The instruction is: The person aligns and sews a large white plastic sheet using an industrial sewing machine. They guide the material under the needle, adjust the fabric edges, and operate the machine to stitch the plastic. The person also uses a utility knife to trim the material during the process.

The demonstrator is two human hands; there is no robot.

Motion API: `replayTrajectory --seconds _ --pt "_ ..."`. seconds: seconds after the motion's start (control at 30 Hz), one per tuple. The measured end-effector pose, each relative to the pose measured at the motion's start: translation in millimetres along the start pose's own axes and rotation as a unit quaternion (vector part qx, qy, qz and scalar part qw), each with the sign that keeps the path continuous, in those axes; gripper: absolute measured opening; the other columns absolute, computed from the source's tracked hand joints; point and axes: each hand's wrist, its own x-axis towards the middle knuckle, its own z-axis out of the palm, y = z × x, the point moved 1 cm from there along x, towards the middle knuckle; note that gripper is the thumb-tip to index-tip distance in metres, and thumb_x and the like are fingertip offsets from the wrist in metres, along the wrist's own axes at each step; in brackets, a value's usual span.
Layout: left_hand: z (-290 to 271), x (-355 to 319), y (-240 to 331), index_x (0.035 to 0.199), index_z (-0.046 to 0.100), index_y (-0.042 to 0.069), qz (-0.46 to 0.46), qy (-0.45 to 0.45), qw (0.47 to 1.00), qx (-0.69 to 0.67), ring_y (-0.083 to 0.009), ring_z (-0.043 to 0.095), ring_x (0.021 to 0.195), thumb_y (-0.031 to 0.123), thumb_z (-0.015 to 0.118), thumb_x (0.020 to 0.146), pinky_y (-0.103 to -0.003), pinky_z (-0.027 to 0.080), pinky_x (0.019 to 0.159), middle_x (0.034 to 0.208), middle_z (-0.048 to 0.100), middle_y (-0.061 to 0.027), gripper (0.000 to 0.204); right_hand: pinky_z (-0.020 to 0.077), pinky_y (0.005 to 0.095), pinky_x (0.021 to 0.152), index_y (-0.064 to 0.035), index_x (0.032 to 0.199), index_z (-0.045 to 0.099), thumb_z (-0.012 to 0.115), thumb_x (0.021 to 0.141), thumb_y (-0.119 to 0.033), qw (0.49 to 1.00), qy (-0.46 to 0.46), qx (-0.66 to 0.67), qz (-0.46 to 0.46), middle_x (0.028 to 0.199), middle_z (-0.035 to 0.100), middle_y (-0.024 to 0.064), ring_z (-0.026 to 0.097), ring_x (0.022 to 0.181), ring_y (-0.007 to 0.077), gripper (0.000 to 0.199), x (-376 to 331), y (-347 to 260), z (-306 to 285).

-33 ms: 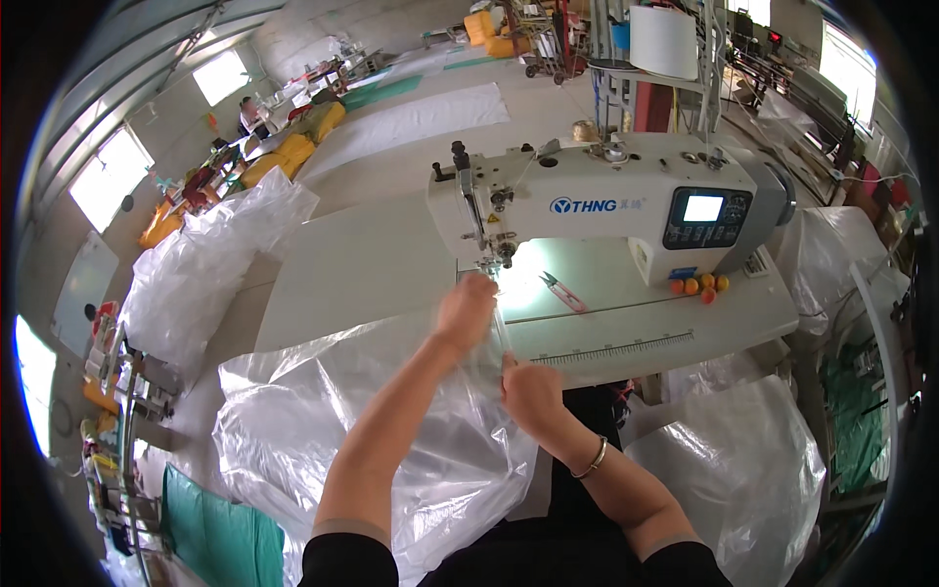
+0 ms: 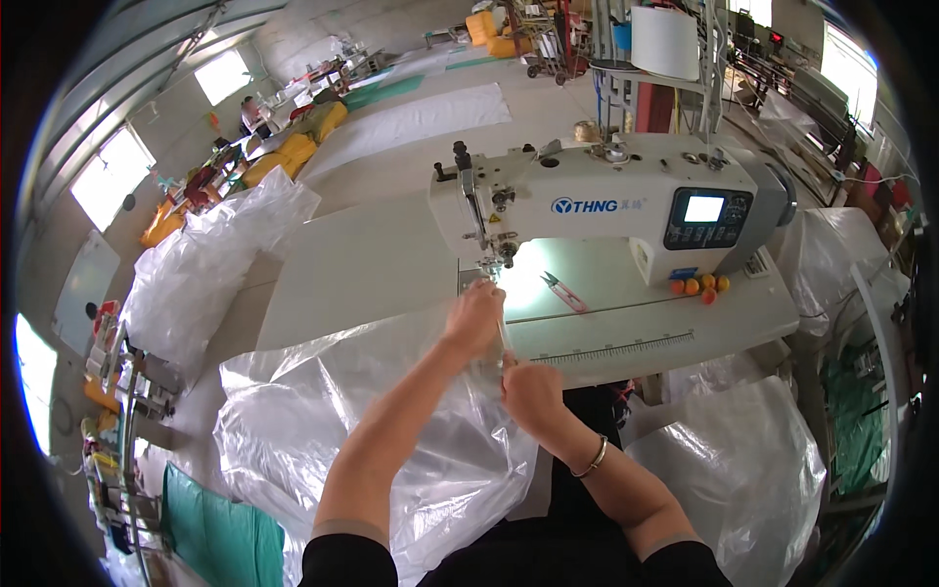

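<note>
A clear plastic sheet (image 2: 323, 401) drapes over the near edge of the sewing table and down across my lap. My left hand (image 2: 475, 315) is closed on its edge strip, just in front of the needle area of a white sewing machine (image 2: 587, 191). Closer to me, at the table's front edge, my right hand (image 2: 533, 393) grips the same edge, its fingers bent around it. The strip runs nearly straight between both hands. The fingertips of my left hand are partly hidden beneath the machine head.
Pink-handled thread snips (image 2: 565, 293) lie under the machine arm. Several small orange fruits (image 2: 706, 285) rest by its base. A large white thread cone (image 2: 665, 44) stands behind. More clear plastic (image 2: 743, 470) is heaped at right and at left. Far left, another person (image 2: 254, 115) sits.
My left hand has shifted slightly toward me and to the right, a little away from the needle. My right hand has stayed in place.
</note>
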Motion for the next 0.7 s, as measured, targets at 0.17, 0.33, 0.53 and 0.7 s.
replayTrajectory --seconds 0.17,0.33,0.53,0.7 --pt "-18 -45 40 0.116 0.061 0.003 -0.074 -0.06 0.993 -0.072 -0.0279 0.048 0.123 0.031 0.064 0.084 -0.045 0.04 0.099 0.126 0.057 -0.0115 0.043 0.0503 0.0432 0.056 -0.0073 0.091 0.067 0.061 0.084 -0.018 0.996 0.0 0.079 -0.032 0.072 0.065 0.0131 0.065 0.06 0.031 0.014 18 31 -17" --pt "-10 -64 29 0.133 0.052 0.005 -0.052 0.0 0.996 -0.078 -0.0276 0.031 0.14 0.039 0.062 0.087 -0.054 0.025 0.109 0.143 0.045 -0.0085 0.058 0.0523 0.0413 0.065 -0.0107 0.091 0.069 0.058 0.085 -0.011 0.982 0.129 0.076 -0.116 0.081 0.065 0.0119 0.065 0.075 0.0295 0.013 83 45 -33" --pt "-16 -48 6 0.136 0.048 0.007 -0.017 -0.051 0.99 -0.132 -0.0262 0.029 0.142 0.043 0.062 0.088 -0.06 0.02 0.11 0.145 0.044 -0.0063 0.062 0.0518 0.0407 0.068 -0.013 0.099 0.071 0.06 0.083 -0.011 0.977 0.137 0.017 -0.159 0.084 0.064 0.0106 0.064 0.076 0.029 0.02 116 62 -1" --pt "-17 -38 -9 0.136 0.048 0.009 0.022 -0.058 0.988 -0.139 -0.0274 0.03 0.141 0.043 0.063 0.087 -0.059 0.02 0.11 0.145 0.044 -0.007 0.062 0.0527 0.0406 0.069 -0.0119 0.092 0.072 0.061 0.081 -0.011 0.981 0.129 0.059 -0.135 0.079 0.065 0.0117 0.065 0.075 0.0291 0.016 128 63 3"
